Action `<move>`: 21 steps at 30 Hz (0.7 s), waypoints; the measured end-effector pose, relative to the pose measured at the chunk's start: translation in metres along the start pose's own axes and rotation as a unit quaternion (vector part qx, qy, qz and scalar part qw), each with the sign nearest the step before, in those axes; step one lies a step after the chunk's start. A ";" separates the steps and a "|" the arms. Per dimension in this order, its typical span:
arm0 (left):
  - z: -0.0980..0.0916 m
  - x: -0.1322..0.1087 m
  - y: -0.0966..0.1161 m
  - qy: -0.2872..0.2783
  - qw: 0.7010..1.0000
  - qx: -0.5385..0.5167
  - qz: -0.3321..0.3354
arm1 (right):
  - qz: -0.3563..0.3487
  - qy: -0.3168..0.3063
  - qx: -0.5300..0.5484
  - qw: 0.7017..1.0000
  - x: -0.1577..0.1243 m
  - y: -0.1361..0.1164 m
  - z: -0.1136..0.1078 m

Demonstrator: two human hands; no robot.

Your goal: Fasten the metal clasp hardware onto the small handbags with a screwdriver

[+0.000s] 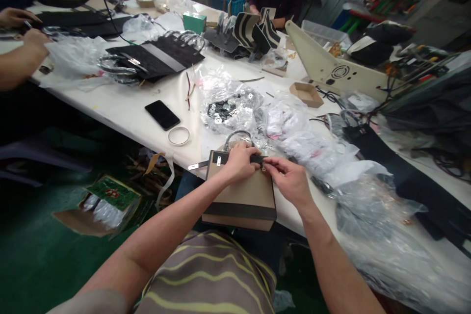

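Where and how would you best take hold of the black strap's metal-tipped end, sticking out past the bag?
Probably a thumb-and-finger pinch on the black strap just behind its metal tip, coming from the left: this flat, narrow end juts past the tan-and-black bag's left side, apart from the left hand.

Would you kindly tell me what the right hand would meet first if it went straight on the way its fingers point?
Most likely the left hand, which rests over the tan-and-black bag just ahead of the right hand, though the depth between them is hard to judge.
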State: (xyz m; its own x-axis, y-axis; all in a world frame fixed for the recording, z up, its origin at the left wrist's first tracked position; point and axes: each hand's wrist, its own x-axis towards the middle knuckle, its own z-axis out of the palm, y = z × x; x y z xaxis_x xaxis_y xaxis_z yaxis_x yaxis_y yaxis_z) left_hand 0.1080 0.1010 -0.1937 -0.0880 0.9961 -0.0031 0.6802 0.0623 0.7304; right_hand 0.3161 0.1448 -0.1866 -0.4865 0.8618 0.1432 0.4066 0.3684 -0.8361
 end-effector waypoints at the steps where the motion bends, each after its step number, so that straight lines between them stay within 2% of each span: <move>1: 0.000 0.000 0.001 0.002 1.000 0.001 -0.001 | -0.024 -0.002 -0.023 0.999 0.001 -0.002 0.000; 4: -0.001 -0.002 0.002 0.006 1.000 0.000 -0.001 | -0.081 0.000 -0.076 0.994 0.005 -0.008 0.000; 10: 0.002 -0.003 0.000 0.013 1.000 -0.003 0.011 | -0.057 0.014 -0.086 0.995 0.006 -0.009 0.003; 16: 0.001 -0.001 -0.003 -0.002 1.000 -0.005 0.010 | -0.102 -0.002 -0.122 0.987 0.006 -0.013 0.008; 21: -0.002 0.000 -0.003 -0.009 1.000 -0.024 0.008 | -0.130 -0.019 -0.121 0.984 0.001 -0.012 0.002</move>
State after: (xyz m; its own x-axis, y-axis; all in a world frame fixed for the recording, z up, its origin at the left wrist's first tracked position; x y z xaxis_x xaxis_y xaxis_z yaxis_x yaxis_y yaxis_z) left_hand 0.1043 0.1008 -0.1949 -0.0627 0.9980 -0.0031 0.6464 0.0430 0.7618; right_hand 0.3090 0.1408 -0.1771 -0.6256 0.7151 0.3117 0.4345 0.6513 -0.6221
